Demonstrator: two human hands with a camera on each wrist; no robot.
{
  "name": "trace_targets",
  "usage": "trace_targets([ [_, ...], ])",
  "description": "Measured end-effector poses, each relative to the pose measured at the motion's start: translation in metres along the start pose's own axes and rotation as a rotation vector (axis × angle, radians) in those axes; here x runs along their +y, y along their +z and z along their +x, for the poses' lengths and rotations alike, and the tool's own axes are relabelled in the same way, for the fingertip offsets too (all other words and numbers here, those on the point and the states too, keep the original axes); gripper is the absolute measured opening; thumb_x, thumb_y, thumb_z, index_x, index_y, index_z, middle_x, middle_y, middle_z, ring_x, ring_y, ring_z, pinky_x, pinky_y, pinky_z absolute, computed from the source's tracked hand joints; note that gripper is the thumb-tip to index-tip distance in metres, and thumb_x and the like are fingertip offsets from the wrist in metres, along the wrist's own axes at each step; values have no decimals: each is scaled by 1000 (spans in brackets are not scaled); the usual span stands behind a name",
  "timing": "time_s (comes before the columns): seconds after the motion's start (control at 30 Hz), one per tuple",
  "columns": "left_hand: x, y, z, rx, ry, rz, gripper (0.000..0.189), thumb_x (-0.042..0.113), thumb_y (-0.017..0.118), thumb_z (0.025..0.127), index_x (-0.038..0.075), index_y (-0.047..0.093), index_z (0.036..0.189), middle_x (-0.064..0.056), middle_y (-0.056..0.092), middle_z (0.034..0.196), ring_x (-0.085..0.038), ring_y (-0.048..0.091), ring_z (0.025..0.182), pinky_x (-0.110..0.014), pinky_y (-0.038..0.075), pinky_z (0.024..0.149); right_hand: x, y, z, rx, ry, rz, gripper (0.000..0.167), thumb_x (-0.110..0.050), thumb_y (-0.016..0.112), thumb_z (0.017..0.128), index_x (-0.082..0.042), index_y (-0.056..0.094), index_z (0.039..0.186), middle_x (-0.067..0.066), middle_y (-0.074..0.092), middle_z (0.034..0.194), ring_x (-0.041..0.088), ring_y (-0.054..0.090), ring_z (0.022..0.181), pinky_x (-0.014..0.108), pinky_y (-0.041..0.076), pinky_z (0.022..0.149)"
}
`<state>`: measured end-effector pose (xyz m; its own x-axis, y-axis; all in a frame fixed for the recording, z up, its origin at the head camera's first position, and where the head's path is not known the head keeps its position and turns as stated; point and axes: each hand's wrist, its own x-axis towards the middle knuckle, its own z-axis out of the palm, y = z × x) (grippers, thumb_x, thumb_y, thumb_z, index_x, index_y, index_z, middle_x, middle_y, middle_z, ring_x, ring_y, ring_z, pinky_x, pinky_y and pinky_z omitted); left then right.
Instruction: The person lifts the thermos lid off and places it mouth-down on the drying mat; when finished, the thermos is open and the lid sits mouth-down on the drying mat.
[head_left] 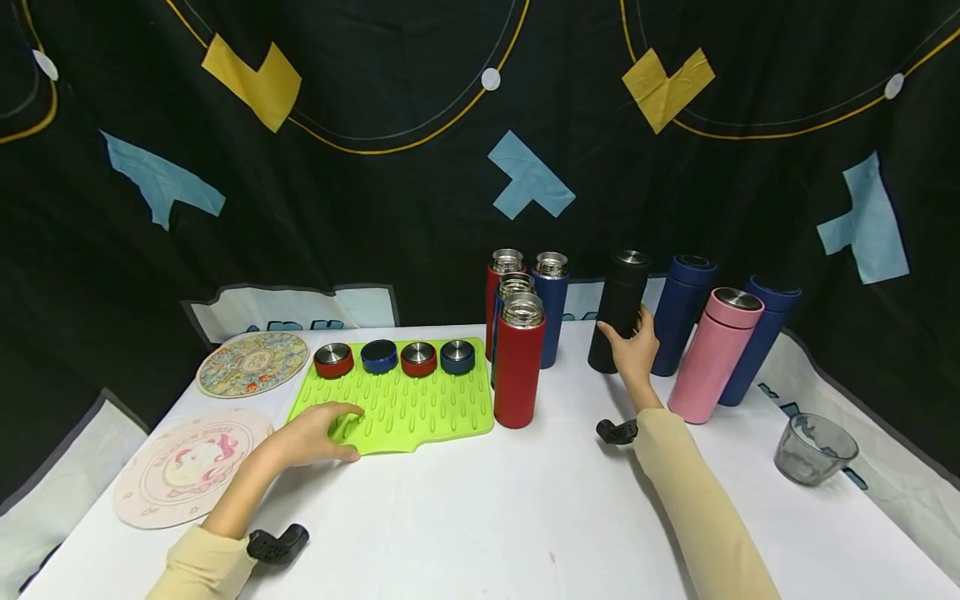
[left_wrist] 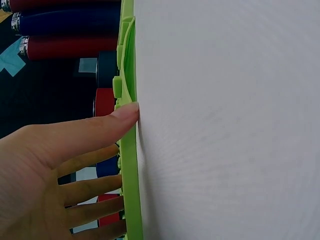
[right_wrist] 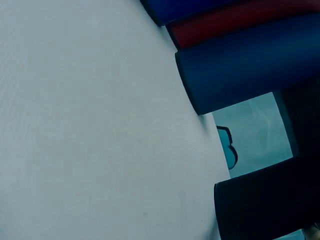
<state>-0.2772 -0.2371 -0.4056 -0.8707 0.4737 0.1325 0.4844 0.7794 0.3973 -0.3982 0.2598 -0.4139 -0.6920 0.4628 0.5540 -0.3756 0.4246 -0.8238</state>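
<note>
On the left, my left hand (head_left: pixel 315 434) touches the front left of a bright green ridged mat (head_left: pixel 435 417). Its thumb lies at the mat's front edge, and its straight, spread fingers (left_wrist: pixel 90 190) reach over the mat. A row of red and blue bottle lids (head_left: pixel 418 359) sits along the mat's back. At the back right, my right hand (head_left: pixel 636 350) grips an upright black thermos (head_left: pixel 621 300), thumb on its left side and fingers around its right. In the right wrist view only the lower part of the black thermos (right_wrist: pixel 265 200) shows; the hand is almost wholly out of frame.
Lidless red and blue thermoses (head_left: pixel 517 375) stand at the mat's right end. Right of the black one are blue thermoses (head_left: pixel 678 321) and a pink thermos (head_left: pixel 712 358). A glass cup (head_left: pixel 813 450) stands far right. Two round placemats (head_left: pixel 251 367) lie left.
</note>
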Motion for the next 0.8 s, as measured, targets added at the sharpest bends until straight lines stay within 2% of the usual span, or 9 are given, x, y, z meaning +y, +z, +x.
trace_targets([
  [0.17, 1, 1, 0, -6, -1, 0, 65, 27, 84, 71, -5, 60, 122, -23, 61, 119, -45, 53, 114, -59, 41, 97, -4, -2, -6, 59, -7, -4, 73, -14, 83, 76, 1, 45, 137, 20, 53, 135, 32, 51, 123, 45, 41, 103],
  [0.37, 2, 0, 1, 4, 6, 8, 65, 26, 85, 70, -5, 60, 121, -23, 61, 118, -43, 55, 111, -58, 42, 96, -24, -9, -9, 108, -51, 42, 74, -15, 85, 74, 2, 47, 136, 20, 54, 134, 29, 53, 122, 44, 44, 101],
  [0.6, 2, 0, 1, 1, 2, 4, 66, 26, 85, 70, -6, 60, 121, -22, 62, 117, -38, 57, 106, -56, 44, 93, -56, -21, -9, 77, -103, 65, 77, -23, 87, 73, -1, 48, 136, 16, 58, 131, 25, 59, 116, 41, 48, 97],
  [0.8, 2, 1, 0, 3, 2, 3, 65, 26, 84, 71, -5, 60, 122, -23, 61, 118, -42, 55, 111, -58, 42, 96, -87, -29, -10, 39, -168, 77, 77, -22, 87, 72, -2, 48, 136, 14, 59, 130, 25, 60, 114, 42, 49, 96],
])
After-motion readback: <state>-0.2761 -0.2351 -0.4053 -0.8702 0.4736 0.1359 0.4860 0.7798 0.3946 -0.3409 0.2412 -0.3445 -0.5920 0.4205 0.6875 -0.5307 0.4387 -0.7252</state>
